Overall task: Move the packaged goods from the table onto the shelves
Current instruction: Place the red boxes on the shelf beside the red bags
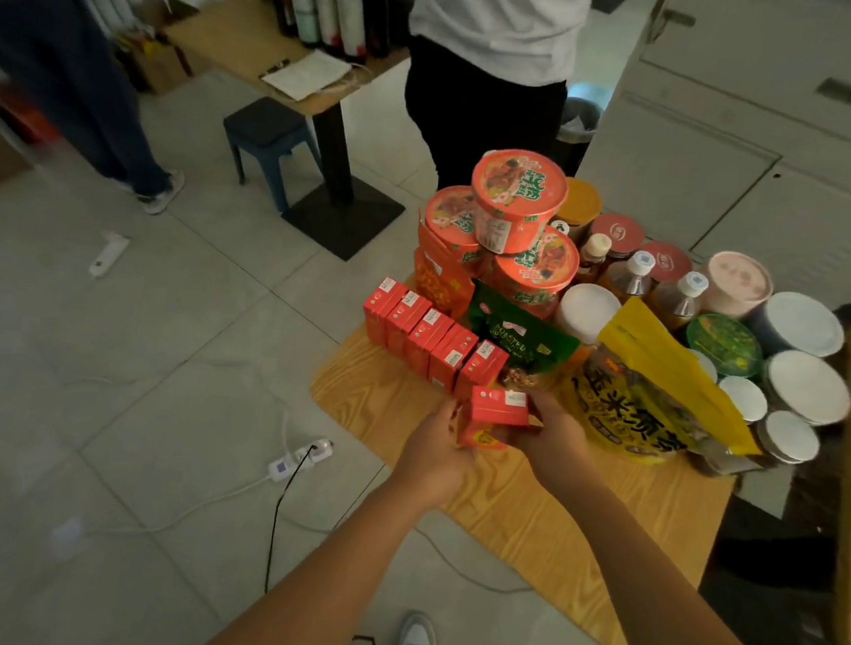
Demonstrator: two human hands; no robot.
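Note:
A small red carton (495, 416) is held just above the wooden table (525, 511) between both hands. My left hand (435, 451) grips its left side and my right hand (552, 439) curls round its right side. Behind it, a row of several matching red cartons (432, 335) stands along the table's left edge. Three orange noodle cups (516, 201) are stacked at the far left. A green snack bag (520, 335) and a large yellow bag (649, 393) lean in the middle. Bottles (638, 279) and white-lidded tubs (803, 386) crowd the right side.
A person in a white shirt and dark trousers (484, 96) stands just beyond the table. Another person's legs (73, 85) are at far left. A power strip (298, 458) with cables lies on the tiled floor. A second table with wine bottles (332, 10) and a stool (264, 138) stand behind.

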